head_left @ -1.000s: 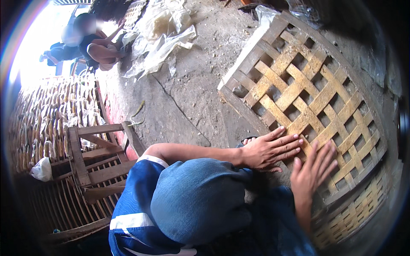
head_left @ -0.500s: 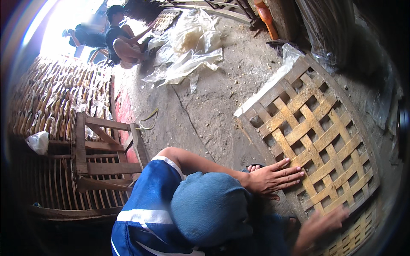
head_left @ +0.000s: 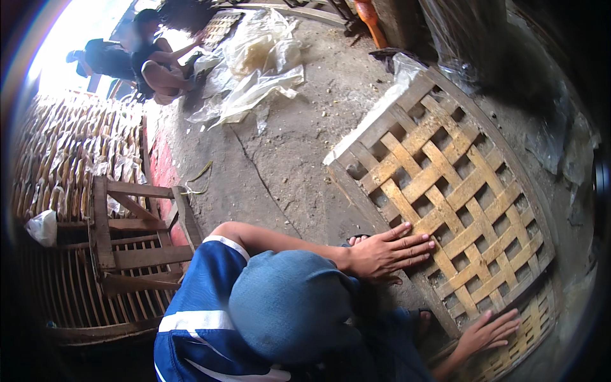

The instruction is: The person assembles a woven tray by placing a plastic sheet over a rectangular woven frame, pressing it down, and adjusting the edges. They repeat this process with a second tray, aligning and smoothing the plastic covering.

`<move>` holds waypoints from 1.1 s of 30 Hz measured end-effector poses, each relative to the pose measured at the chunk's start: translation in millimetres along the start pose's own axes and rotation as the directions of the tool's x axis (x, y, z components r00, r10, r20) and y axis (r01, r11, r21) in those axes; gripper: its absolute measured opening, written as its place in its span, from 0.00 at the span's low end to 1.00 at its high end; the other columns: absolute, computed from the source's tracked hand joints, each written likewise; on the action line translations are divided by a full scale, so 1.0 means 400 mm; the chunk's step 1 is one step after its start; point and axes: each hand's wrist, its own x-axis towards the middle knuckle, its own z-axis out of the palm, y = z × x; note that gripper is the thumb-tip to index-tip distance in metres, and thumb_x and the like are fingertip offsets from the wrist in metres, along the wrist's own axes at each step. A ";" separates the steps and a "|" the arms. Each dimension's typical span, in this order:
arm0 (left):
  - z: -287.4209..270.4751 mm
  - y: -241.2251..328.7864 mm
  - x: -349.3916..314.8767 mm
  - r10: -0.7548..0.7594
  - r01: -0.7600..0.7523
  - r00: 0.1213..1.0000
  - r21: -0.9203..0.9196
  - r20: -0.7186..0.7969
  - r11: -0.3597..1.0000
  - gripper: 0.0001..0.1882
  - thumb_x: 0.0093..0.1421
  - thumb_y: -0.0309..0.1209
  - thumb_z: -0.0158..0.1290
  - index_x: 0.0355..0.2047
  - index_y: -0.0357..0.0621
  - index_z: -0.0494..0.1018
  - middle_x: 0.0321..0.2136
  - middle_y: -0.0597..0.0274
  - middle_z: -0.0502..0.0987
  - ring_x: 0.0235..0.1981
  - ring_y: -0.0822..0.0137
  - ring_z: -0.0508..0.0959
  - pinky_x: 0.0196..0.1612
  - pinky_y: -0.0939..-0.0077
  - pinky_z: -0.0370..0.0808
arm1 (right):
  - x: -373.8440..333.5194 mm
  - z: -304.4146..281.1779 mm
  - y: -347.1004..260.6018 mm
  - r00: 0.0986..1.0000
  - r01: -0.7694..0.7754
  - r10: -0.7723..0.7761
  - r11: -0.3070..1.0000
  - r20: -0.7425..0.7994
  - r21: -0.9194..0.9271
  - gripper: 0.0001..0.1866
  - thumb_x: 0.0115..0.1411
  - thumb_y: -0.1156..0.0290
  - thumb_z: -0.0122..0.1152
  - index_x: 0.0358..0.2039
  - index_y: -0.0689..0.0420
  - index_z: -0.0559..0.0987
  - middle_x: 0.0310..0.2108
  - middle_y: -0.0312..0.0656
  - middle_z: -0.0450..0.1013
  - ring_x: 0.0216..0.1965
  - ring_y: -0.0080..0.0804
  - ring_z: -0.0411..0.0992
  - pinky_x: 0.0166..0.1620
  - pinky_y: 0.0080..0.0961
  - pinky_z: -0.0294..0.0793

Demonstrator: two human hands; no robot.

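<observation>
1. Cracked concrete floor [head_left: 280, 172] spreads under a woven bamboo lattice panel [head_left: 445, 184], which lies flat at the right.
2. One hand, the left hand [head_left: 382, 253], rests palm down on the panel's near edge, fingers spread and flat, gripping nothing; it seems to pin the panel.
3. Lower down, the right hand [head_left: 487, 332] lies open on a second lattice [head_left: 515, 344] beneath, fingers loose.
4. A blue cap [head_left: 289, 305] hides the wrists.
5. Plastic sheets [head_left: 254, 83] and a wooden crate [head_left: 127, 248] lie farther off; a seated person [head_left: 153, 60] is washed out by glare.

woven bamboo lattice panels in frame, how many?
2. One large woven lattice panel lies on the ground under the left hand; a second lattice panel, partly hidden beneath it, is under the right hand.
</observation>
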 end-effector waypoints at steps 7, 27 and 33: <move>-0.010 0.001 0.015 -0.010 0.011 1.000 -0.055 0.014 0.998 0.50 0.65 0.58 0.49 0.77 0.45 0.41 0.78 0.57 0.39 0.78 0.56 0.37 0.77 0.44 0.33 | 0.056 -0.118 -0.228 0.977 0.194 -0.211 0.927 0.018 0.320 0.41 0.72 0.39 0.35 0.76 0.53 0.52 0.78 0.54 0.41 0.78 0.53 0.39 0.73 0.67 0.37; -0.285 -0.418 -0.243 -0.711 0.803 0.596 0.297 -0.373 0.517 0.44 0.71 0.61 0.40 0.76 0.51 0.43 0.77 0.51 0.39 0.77 0.46 0.38 0.75 0.37 0.33 | 0.075 -0.003 -0.032 0.999 0.027 -0.033 0.988 0.036 0.154 0.37 0.75 0.44 0.35 0.77 0.49 0.51 0.78 0.48 0.42 0.78 0.53 0.42 0.72 0.65 0.42; -0.214 -0.287 0.118 -0.216 0.259 0.961 0.285 -0.172 0.923 0.45 0.69 0.66 0.35 0.77 0.52 0.44 0.77 0.55 0.39 0.78 0.54 0.37 0.77 0.46 0.32 | 0.146 -0.059 -0.215 0.970 0.221 -0.240 0.945 0.051 0.242 0.38 0.73 0.45 0.39 0.77 0.52 0.51 0.78 0.48 0.42 0.78 0.52 0.40 0.74 0.62 0.39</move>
